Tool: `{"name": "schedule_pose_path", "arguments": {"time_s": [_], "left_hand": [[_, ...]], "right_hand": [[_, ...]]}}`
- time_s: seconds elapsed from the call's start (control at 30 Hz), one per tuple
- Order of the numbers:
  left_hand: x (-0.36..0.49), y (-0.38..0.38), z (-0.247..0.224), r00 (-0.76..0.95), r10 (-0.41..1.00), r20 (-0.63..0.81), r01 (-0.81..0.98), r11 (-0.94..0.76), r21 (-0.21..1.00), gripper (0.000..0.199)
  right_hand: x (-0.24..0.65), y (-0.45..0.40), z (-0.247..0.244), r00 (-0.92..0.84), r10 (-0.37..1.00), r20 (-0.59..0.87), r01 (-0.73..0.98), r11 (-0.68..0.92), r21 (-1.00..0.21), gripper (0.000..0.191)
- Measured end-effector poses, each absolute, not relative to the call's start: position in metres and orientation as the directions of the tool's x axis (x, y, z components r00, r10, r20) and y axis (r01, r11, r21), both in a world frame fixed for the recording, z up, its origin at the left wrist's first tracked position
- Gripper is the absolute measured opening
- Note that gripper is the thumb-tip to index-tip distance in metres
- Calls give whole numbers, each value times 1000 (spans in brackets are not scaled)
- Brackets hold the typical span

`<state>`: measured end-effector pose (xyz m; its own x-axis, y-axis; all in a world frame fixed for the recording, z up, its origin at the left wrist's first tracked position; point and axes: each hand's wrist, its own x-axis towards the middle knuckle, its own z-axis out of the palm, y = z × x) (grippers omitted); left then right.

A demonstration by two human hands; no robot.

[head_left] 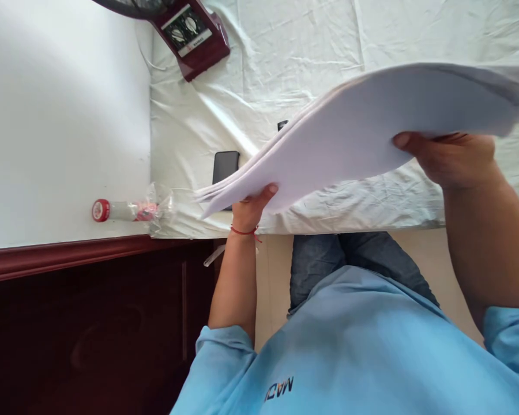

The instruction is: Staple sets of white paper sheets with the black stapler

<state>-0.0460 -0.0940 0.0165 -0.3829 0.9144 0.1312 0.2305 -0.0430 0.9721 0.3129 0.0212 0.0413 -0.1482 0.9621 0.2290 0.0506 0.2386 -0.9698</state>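
A long, white, layered sheet (pixel 350 121), perhaps folded cloth or paper, stretches across the view above the table. It bows upward toward the right, where its far end is blurred. My left hand (pixel 253 206) grips its lower left part, thumb on top and fingers hidden beneath. Farther right, my right hand (pixel 452 155) pinches its near edge, also with the thumb on top. Several layers show along the sheet's left edge. A red string bracelet (pixel 243 231) circles my left wrist.
A white cloth (pixel 259 75) covers the table. Partly under the sheet lies a black phone (pixel 225 165), with a small black object (pixel 282 124) nearby. A bottle with a red cap (pixel 101 210) lies at left. A dark red fan base (pixel 201 43) stands at the back.
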Motion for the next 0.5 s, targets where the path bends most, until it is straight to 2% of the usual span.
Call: {"name": "schedule_pose_path", "arguments": {"time_s": [0.1,0.23,0.3,0.43,0.5], "left_hand": [[-51,-91,29,-247,955,165,181,-122,976,44],[-49,-88,27,-109,992,66,142,-50,989,40],[-48,-88,22,-103,993,65,151,-49,987,39],[-49,-87,16,-162,978,134,200,-100,975,41],[-50,-86,17,-170,979,115,268,-66,961,42]], "right_hand": [[315,23,41,-152,943,297,-32,295,-955,48],[322,21,40,-208,964,163,-12,165,-986,48],[323,19,40,-194,971,142,4,145,-989,50],[320,18,44,-130,973,192,-11,192,-981,56],[319,17,46,-123,982,147,24,151,-988,61]]}}
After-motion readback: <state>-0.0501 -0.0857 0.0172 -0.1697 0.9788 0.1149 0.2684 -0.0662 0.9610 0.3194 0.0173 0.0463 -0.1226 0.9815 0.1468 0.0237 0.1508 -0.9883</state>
